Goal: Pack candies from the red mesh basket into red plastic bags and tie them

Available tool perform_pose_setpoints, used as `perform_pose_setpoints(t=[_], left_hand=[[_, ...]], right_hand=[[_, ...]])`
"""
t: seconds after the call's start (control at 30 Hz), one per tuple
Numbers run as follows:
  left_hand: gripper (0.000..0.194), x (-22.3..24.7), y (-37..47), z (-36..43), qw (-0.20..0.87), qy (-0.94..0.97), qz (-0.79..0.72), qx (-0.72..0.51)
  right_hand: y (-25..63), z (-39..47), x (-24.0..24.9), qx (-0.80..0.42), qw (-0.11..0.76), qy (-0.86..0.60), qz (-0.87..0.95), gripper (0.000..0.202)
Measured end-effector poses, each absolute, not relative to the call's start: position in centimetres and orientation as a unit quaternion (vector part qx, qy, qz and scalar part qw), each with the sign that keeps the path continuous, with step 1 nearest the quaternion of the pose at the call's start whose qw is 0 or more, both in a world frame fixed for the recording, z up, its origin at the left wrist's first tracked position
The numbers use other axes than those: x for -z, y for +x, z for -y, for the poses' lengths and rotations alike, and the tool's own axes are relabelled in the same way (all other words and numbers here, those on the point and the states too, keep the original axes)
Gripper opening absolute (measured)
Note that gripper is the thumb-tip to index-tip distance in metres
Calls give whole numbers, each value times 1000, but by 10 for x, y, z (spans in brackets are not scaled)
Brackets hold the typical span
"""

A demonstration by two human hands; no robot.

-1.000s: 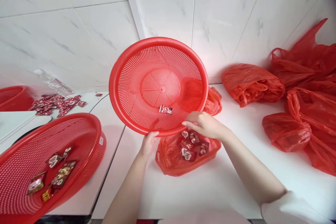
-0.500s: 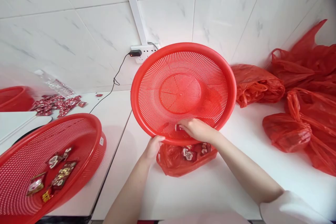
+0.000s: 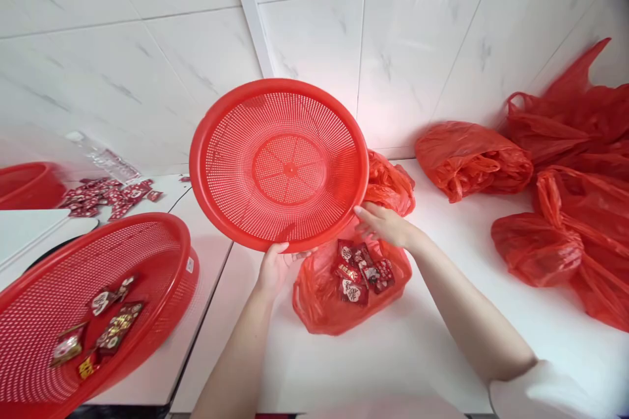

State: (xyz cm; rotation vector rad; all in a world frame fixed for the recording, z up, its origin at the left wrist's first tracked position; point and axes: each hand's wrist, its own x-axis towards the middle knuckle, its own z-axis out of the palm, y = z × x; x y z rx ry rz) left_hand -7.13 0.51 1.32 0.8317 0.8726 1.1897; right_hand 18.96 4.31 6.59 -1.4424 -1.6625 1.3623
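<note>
My left hand (image 3: 276, 267) grips the near rim of a red perforated basket (image 3: 291, 167), thumb over the edge. The basket is raised and tilted, its inside bare of packets. At its right rim is my right hand (image 3: 386, 224), thumb against the edge and fingers curled beneath; it seems to hold the rim lightly. Below the hands, an open red plastic bag (image 3: 322, 301) lies on the white table with several small dark-red packets (image 3: 352, 291) inside.
A second red basket (image 3: 162, 255) at the left holds several packets. Behind it are a pile of small red packets (image 3: 91, 196) and a clear plastic container (image 3: 115, 163). Crumpled red bags (image 3: 476, 160) lie at the right. White tiles (image 3: 314, 33) cover the wall.
The basket has moved left, uncovering the bag and its packets. My right hand has left the basket's inside, where it held a small red packet, and is now at the right rim without it.
</note>
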Motion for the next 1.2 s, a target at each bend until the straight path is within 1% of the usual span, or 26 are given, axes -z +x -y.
perform_pose_setpoints(t=[0.07,0.13,0.27,0.33,0.4,0.47,0.5,0.57,0.67,0.73,0.8,0.9,0.97,1.2], left_hand=[[32,-13,-72,-3,665,399,-378,-506],[31,-14,-74,-1,658,439,-364,-491],[28,-18,-81,2,626,513,-345,-475],[30,-21,-87,0,592,510,-368,-505],[38,-22,-96,-6,529,459,-410,-584],[48,-21,-109,-13,442,357,-464,-680],[50,-20,-116,-17,396,293,-492,-718],[49,-16,-131,-23,319,165,-541,-760],[53,-13,-147,-26,258,103,-542,-793],[60,-14,-151,-26,244,119,-515,-813],[62,-16,-148,-24,246,125,-491,-826],[57,-17,-136,-24,244,141,-480,-831],[52,-15,-123,-24,244,187,-483,-820],[39,-7,-67,-5,320,376,-449,-745]], right_hand=[[189,-49,-66,-578,356,-497,541,44],[189,-51,-69,-605,427,-448,502,43],[194,-47,-78,-533,534,-436,490,39],[196,-44,-82,-500,572,-439,480,37],[199,-41,-86,-473,613,-431,463,34],[201,-40,-89,-437,656,-424,446,32],[203,-39,-91,-414,677,-423,438,31],[207,-39,-93,-367,711,-422,427,29],[216,-40,-96,-328,738,-418,416,27],[221,-41,-98,-323,748,-411,409,27],[226,-40,-100,-321,757,-402,403,28],[229,-39,-104,-321,762,-399,397,29],[228,-37,-105,-325,760,-400,397,30],[225,-31,-112,-396,738,-367,405,29]])
